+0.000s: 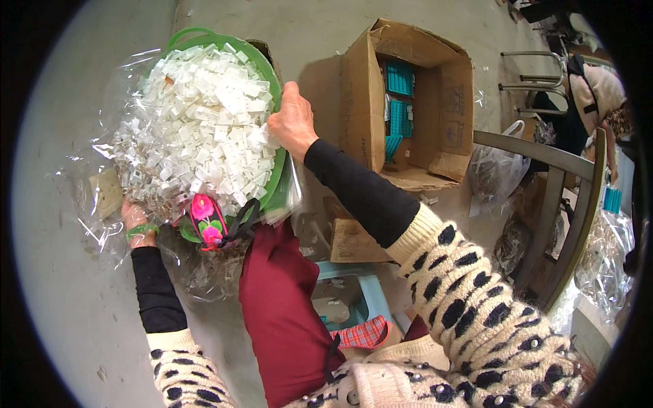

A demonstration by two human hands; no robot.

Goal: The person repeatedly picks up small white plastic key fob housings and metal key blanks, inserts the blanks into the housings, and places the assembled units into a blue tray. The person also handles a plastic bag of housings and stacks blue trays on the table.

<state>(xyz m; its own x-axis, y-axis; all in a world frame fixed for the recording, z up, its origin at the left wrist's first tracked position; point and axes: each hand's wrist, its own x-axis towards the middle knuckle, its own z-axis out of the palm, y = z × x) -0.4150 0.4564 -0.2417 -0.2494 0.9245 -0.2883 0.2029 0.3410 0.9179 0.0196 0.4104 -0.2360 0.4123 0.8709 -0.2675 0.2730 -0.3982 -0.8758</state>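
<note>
A green basin (273, 88), heaped with small white plastic pieces (211, 115), stands at the left. My right hand (294, 119) is closed over its right rim, the thumb side toward the white pieces. A clear plastic bag (112, 146) is bunched along the basin's left and lower side. My left hand (136, 216), with a green bangle (141, 231) at the wrist, reaches against the crinkled plastic below the heap; its fingers are hidden there. A black band with a bright pink flower patch (207, 217) lies between the heap and my knee.
An open cardboard box (357, 102) holding teal trays (400, 78) sits right of the basin. Nearer me are a wooden board (354, 241) and a light blue plastic stool (373, 292). A chair frame (571, 163), plastic bags (496, 163) and another person (598, 95) are at the right.
</note>
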